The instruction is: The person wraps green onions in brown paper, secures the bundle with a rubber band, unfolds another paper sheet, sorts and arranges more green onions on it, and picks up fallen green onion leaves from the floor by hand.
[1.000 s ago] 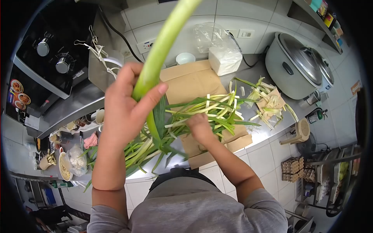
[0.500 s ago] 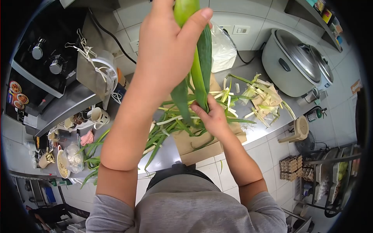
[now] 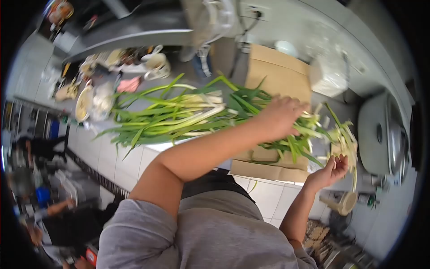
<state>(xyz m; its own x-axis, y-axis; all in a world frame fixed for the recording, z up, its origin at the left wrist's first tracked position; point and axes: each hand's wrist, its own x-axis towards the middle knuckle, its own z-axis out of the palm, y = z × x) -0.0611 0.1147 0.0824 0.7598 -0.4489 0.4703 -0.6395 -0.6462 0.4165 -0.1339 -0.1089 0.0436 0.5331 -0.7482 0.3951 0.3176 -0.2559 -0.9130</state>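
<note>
A long pile of leeks [image 3: 179,115], green leaves leftward and pale stems rightward, lies along the steel counter and onto a flattened cardboard box [image 3: 277,67]. My left hand [image 3: 282,117] reaches across to the bunch on the cardboard, its fingers and thumb bent around leek stems; motion blurs the fingertips. White stem ends stick out to the right of it. Near the front right corner of the cardboard, my right hand [image 3: 330,172] is raised with fingers curled towards the thumb. Whatever may be between them is not visible. Beyond it lies a heap of pale leek trimmings [image 3: 344,141].
A large grey cooker [image 3: 378,134] stands at the right. A plastic-wrapped white pack [image 3: 329,78] sits against the wall. Leftward are a mug [image 3: 157,66], a pink cloth [image 3: 128,84] and a bowl [image 3: 83,104]. A person [image 3: 49,233] is at lower left.
My left hand has lowered from high in front of me to the leeks on the cardboard. My right hand has left the leek's leaves and moved right. The view has turned.
</note>
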